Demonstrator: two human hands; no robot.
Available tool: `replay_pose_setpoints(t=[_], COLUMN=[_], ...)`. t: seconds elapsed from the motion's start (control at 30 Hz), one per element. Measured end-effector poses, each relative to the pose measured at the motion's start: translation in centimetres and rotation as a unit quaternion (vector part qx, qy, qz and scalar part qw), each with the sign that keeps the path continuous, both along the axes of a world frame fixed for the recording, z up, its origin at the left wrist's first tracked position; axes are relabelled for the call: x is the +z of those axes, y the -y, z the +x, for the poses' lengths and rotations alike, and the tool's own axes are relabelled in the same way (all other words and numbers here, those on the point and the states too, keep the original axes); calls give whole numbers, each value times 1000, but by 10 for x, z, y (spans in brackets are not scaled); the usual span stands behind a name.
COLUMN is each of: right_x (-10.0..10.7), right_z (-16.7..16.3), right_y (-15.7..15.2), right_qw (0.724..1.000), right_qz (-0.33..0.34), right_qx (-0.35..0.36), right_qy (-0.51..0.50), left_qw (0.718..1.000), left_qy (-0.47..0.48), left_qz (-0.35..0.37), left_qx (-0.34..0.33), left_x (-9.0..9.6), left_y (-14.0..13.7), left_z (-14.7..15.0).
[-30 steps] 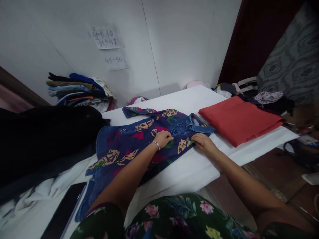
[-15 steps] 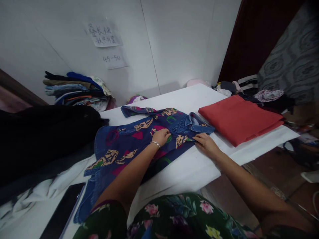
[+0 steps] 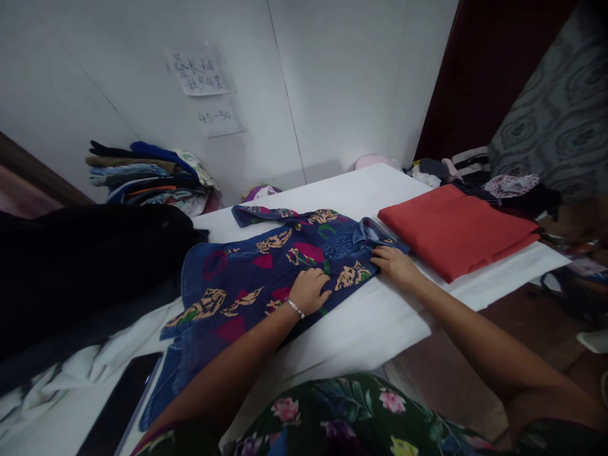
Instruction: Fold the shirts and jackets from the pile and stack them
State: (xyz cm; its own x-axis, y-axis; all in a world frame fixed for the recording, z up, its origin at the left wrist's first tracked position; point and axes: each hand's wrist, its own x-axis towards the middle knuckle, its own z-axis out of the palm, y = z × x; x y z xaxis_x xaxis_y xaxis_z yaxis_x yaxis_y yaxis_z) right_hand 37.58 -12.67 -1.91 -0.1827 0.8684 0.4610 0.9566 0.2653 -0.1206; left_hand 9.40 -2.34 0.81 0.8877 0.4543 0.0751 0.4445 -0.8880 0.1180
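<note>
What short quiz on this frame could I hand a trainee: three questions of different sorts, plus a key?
1. True or false: the left hand and the right hand both touch the patterned garment.
2. Which colour is the folded cloth near the collar? (a) green (b) red (c) white
3. Fill in: the lower paper on the wall reads "____".

Key: 1 true; 2 b; 3 45-50.

The back was closed by a pale wall (image 3: 356, 76), divided by a dark seam (image 3: 285, 82), and two sheets (image 3: 203, 75) were fixed to it. On the right it was followed by a dark red panel (image 3: 489, 69) and a grey patterned surface (image 3: 546, 114). A white table (image 3: 361, 190) was placed near the wall. Below, reddish-brown floor (image 3: 510, 316) was exposed. The room was dimly lit.
</note>
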Motion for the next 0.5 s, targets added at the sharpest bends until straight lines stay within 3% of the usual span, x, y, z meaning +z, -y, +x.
replay_pose_setpoints(t=[0.23,0.5], right_x=[-14,-26], right_z=[16,25], right_y=[-16,0], right_qw=[999,998], right_qz=[11,52], right_qx=[-37,-20], right_qy=[-9,1], left_qw=[998,998], left_qy=[-54,-60], left_qz=[12,2], left_qx=[-20,-18], left_x=[2,4], left_y=[1,7], left_z=[-4,-12])
